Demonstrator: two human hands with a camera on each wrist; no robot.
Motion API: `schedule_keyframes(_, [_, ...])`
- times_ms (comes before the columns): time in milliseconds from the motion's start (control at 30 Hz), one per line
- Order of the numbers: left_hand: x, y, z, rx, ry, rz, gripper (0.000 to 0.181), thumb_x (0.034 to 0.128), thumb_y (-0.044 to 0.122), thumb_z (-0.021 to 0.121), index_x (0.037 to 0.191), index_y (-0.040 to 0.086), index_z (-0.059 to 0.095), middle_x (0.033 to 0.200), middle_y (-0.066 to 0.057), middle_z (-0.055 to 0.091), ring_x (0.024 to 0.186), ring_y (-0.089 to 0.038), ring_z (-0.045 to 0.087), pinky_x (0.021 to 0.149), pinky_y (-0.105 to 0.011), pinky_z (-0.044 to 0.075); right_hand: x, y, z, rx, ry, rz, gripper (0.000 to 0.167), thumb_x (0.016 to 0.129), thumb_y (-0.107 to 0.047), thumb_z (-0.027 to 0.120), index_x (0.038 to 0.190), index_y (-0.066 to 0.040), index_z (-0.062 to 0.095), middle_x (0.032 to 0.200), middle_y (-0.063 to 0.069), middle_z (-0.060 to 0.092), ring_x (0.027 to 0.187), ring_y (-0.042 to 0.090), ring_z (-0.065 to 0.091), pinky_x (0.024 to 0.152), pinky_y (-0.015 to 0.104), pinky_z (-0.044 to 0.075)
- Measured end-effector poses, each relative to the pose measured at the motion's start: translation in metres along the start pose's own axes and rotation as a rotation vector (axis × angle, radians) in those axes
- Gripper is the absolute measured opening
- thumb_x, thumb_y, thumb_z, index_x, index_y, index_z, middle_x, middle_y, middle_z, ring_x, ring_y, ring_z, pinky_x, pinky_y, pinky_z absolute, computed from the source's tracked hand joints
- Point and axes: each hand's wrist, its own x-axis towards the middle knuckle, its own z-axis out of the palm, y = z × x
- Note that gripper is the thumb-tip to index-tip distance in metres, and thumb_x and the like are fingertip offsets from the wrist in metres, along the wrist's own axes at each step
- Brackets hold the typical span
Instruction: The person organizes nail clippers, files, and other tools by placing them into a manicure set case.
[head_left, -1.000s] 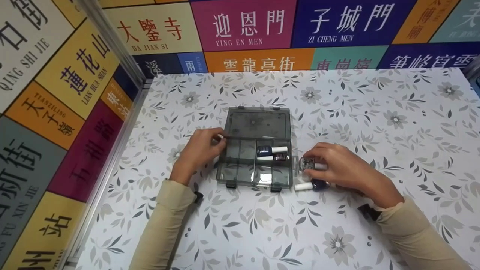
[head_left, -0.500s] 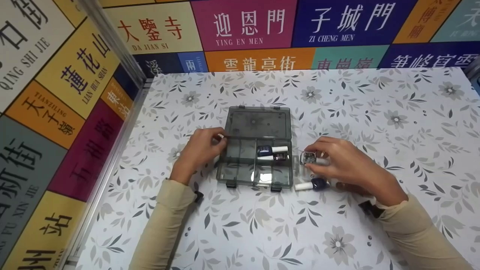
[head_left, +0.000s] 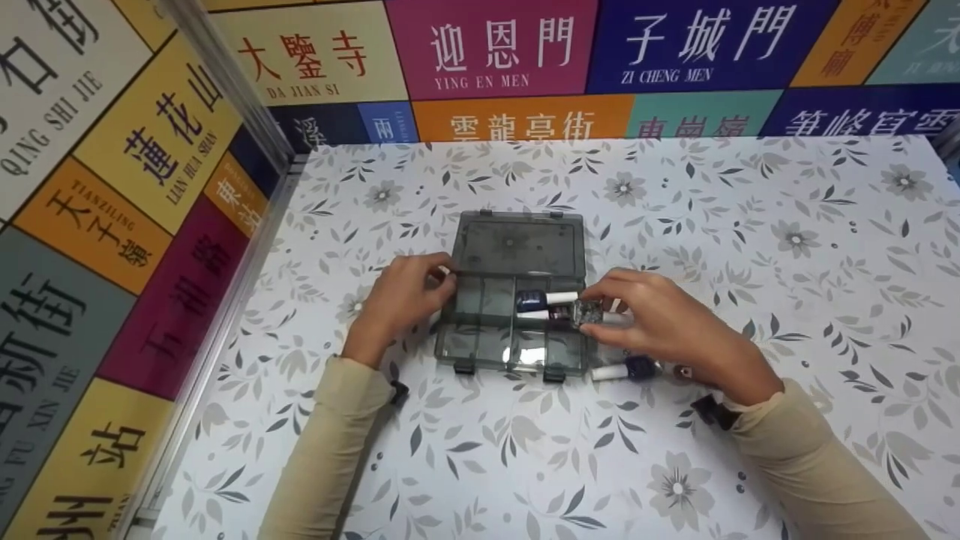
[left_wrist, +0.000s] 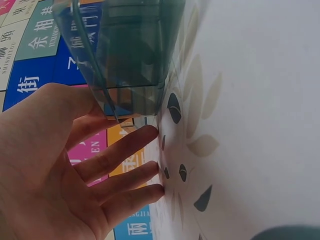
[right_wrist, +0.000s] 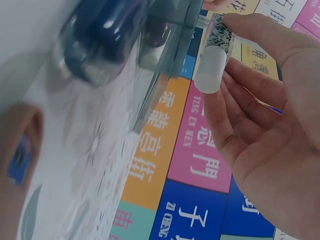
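The left hand [head_left: 401,296] touches the left side of a translucent grey box [head_left: 517,246] with thumb and forefinger; in the left wrist view its other fingers extend beside the box [left_wrist: 132,50]. Between thumb and fingers, the right hand [head_left: 660,311] pinches a glitter-filled bottle [head_left: 587,313] over the box's right edge. The bottle's white cap [right_wrist: 210,70] points back toward the palm in the right wrist view. Inside the divided box lie a dark blue bottle [head_left: 532,301] and a darker one [head_left: 559,312], both white-capped.
Another dark blue bottle [head_left: 640,367] with a white cap lies on the floral-patterned tabletop [head_left: 525,450], right of the box and below the right hand. Panels with large characters stand behind the table and along its left side.
The right hand has moved left with the glitter bottle, from beside the box to over its right edge. The left hand has kept its place at the box.
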Motion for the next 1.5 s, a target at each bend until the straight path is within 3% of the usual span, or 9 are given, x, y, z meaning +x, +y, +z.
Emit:
schedule_keyframes(333, [0.0,0.0,0.003,0.037,0.026,-0.019,0.019,0.0983,0.026,0.067,0.113,0.023,0.078,0.106,0.0,0.083,0.099,-0.024,0.077,0.082,-0.052,0.06,0.018,-0.018,0.01,0.021,-0.038,-0.014,0.04,0.094,-0.035,0.085,0.124,-0.01,0.078,0.11,0.003,0.076,0.093,0.016,0.071,0.081,0.037,0.06])
schedule_keyframes(500, [0.0,0.0,0.006,0.063,0.039,-0.024,0.018,0.0973,0.026,0.067,0.112,0.024,0.077,0.105,0.002,0.083,0.095,-0.023,0.077,0.077,-0.051,0.059,0.021,-0.025,0.019,0.002,-0.036,-0.016,0.037,0.094,-0.035,0.085,0.122,-0.012,0.079,0.109,0.001,0.073,0.084,0.014,0.064,0.075,0.036,0.055])
schedule_keyframes(633, [0.0,0.0,0.007,0.063,0.043,-0.02,0.018,0.0977,0.026,0.066,0.112,0.024,0.077,0.106,0.001,0.083,0.095,-0.023,0.077,0.075,-0.05,0.059,0.022,-0.03,0.027,-0.01,-0.033,-0.013,0.037,0.093,-0.036,0.085,0.121,-0.012,0.079,0.113,0.001,0.073,0.087,0.015,0.067,0.078,0.037,0.058])
schedule_keyframes(1167, [0.0,-0.002,0.006,0.06,0.033,-0.026,0.019,0.0993,0.029,0.067,0.115,0.028,0.077,0.11,0.002,0.082,0.097,-0.022,0.076,0.075,-0.05,0.059,0.026,-0.042,0.05,-0.025,-0.005,-0.028,0.043,0.093,-0.039,0.085,0.125,-0.011,0.078,0.114,0.003,0.07,0.093,0.018,0.069,0.082,0.039,0.063])
schedule_keyframes(1500, [-0.001,-0.001,0.006,0.06,0.039,-0.028,0.018,0.099,0.028,0.067,0.114,0.027,0.077,0.11,0.001,0.082,0.099,-0.023,0.077,0.077,-0.051,0.06,0.026,-0.041,0.05,0.022,-0.01,-0.012,0.045,0.088,-0.038,0.09,0.124,-0.014,0.079,0.111,0.002,0.069,0.093,0.018,0.068,0.085,0.039,0.061])
